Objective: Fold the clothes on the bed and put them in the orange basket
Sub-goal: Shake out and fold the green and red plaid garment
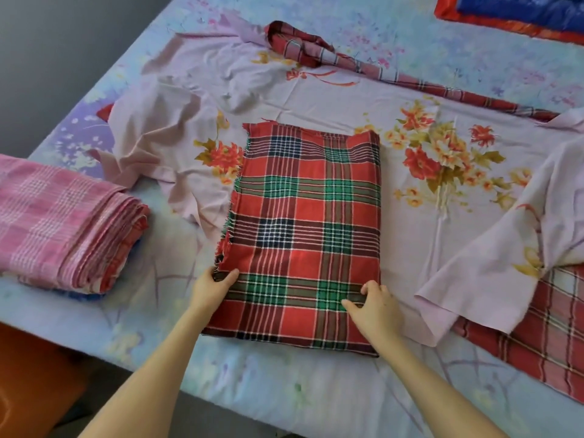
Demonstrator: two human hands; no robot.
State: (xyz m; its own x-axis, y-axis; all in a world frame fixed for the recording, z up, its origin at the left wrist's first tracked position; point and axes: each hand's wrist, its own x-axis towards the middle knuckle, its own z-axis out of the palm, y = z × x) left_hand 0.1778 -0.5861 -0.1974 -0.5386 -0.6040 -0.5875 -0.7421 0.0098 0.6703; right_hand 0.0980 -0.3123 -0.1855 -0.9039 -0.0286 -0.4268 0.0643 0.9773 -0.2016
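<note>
Head view: folded red plaid cloth [303,235] lying on bed [284,390], left hand [211,289] pinching its frayed near-left edge, right hand [373,308] gripping the near-right edge. Lift both corners evenly, fold away, align edges.

Red-green plaid cloth [303,235], folded rectangle, lying flat atop spread lilac floral cloth [316,99]
</note>
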